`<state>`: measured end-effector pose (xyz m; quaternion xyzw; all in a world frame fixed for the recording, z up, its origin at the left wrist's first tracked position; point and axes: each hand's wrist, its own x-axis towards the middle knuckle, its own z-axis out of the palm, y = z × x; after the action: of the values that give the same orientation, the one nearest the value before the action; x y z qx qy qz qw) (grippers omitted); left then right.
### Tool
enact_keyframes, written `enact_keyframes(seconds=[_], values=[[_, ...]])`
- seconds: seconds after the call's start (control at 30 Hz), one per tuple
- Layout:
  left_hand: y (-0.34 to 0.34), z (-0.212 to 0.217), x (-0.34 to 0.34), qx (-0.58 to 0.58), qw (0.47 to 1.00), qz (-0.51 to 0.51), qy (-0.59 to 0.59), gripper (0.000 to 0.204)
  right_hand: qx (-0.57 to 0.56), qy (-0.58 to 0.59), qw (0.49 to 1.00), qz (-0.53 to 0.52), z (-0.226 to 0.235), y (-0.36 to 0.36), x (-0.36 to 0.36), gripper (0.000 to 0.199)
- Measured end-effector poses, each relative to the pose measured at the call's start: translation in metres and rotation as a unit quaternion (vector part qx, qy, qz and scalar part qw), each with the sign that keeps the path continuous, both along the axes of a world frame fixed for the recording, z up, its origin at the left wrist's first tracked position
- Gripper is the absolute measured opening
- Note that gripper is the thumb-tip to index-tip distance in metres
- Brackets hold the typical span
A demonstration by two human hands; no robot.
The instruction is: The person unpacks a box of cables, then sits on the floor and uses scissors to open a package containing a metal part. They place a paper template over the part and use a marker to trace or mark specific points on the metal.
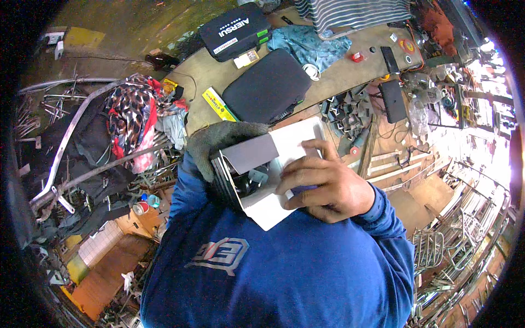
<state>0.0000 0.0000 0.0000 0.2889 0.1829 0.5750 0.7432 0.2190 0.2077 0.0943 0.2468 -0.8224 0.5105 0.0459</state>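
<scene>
Close to my chest is an open cardboard box, dark outside and white inside. My left hand, in a grey knitted glove, is closed round its left side. My bare right hand lies over the right side, its bent fingers against the box's white flap. The thumb is mostly hidden, and so is anything small under those fingertips. Inside the box shows a small grey piece among dark contents that I cannot make out.
Beyond the box, a workbench holds two black cases, a yellow pack, a blue cloth and a black phone. Cut metal pieces lie to the right. Metal rods and patterned fabric are heaped at left.
</scene>
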Motion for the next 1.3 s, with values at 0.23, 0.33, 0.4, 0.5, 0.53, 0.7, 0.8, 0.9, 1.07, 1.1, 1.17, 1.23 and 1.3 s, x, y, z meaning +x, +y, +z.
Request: enact_keyframes(seconds=[0.23, 0.33, 0.4, 0.5, 0.53, 0.7, 0.8, 0.9, 1.07, 1.1, 1.17, 1.23, 1.3], values=[[-0.019, 0.005, 0.008, -0.071, 0.988, 0.130, 0.051, 0.128, -0.010, -0.020, 1.000, -0.004, 0.000, -0.006, -0.008, 0.026], [-0.018, 0.004, 0.009, -0.077, 0.986, 0.135, 0.058, 0.127, -0.075, -0.039, 0.994, -0.064, -0.002, -0.014, -0.015, 0.025], [-0.019, 0.004, 0.009, -0.080, 0.986, 0.136, 0.062, 0.126, -0.066, -0.058, 0.990, -0.109, -0.002, -0.023, -0.018, 0.028], [-0.021, 0.004, 0.009, -0.084, 0.984, 0.143, 0.069, 0.125, 0.029, -0.107, 0.977, -0.181, 0.008, -0.030, -0.016, 0.036], [-0.021, 0.004, 0.008, -0.085, 0.984, 0.143, 0.067, 0.125, 0.031, -0.101, 0.975, -0.194, 0.009, -0.030, -0.018, 0.039], [-0.023, 0.003, 0.004, -0.089, 0.980, 0.162, 0.078, 0.124, 0.068, -0.068, 0.966, -0.238, 0.015, -0.035, -0.027, 0.060], [-0.029, 0.003, 0.003, -0.101, 0.975, 0.178, 0.089, 0.123, 0.100, -0.086, 0.962, -0.239, 0.019, -0.034, -0.034, 0.074], [-0.036, 0.003, 0.004, -0.109, 0.971, 0.189, 0.096, 0.122, 0.127, -0.105, 0.963, -0.211, 0.023, -0.033, -0.041, 0.091], [-0.042, 0.000, 0.005, -0.117, 0.967, 0.206, 0.099, 0.120, 0.128, -0.133, 0.969, -0.166, 0.023, -0.033, -0.049, 0.119], [-0.043, -0.001, 0.004, -0.119, 0.965, 0.208, 0.102, 0.120, 0.122, -0.140, 0.970, -0.160, 0.023, -0.033, -0.050, 0.123], [-0.044, -0.002, 0.004, -0.120, 0.964, 0.212, 0.105, 0.119, 0.125, -0.161, 0.968, -0.148, 0.022, -0.033, -0.051, 0.132], [-0.045, -0.002, 0.004, -0.124, 0.962, 0.215, 0.109, 0.119, 0.110, -0.155, 0.971, -0.144, 0.021, -0.032, -0.052, 0.136], [-0.047, -0.001, 0.004, -0.129, 0.961, 0.218, 0.111, 0.118, 0.101, -0.156, 0.973, -0.137, 0.020, -0.032, -0.053, 0.139]])
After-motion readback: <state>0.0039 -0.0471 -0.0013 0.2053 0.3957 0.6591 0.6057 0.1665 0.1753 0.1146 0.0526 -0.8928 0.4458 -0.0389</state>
